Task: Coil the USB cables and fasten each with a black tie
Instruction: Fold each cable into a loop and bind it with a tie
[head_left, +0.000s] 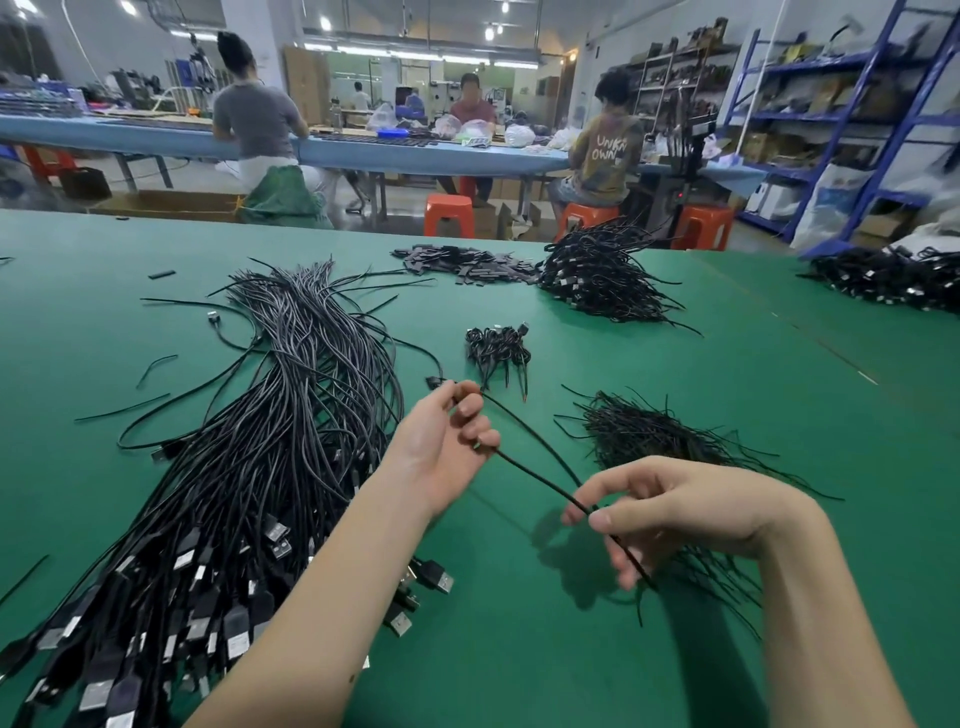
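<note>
A black USB cable (540, 475) stretches between my two hands above the green table (519, 649). My left hand (447, 441) grips one end of it with curled fingers. My right hand (675, 509) pinches the cable lower down between thumb and fingers. A large bundle of uncoiled USB cables (270, 441) lies to the left, plugs toward me. A heap of thin black ties (654, 431) lies behind my right hand. One small coiled bundle (496, 348) rests in the middle of the table.
A pile of coiled, tied cables (597, 275) sits at the far centre, another pile (893, 278) at the far right. Small black flat pieces (462, 262) are scattered beside it. People sit at a blue table (363, 150) beyond, with orange stools (449, 215).
</note>
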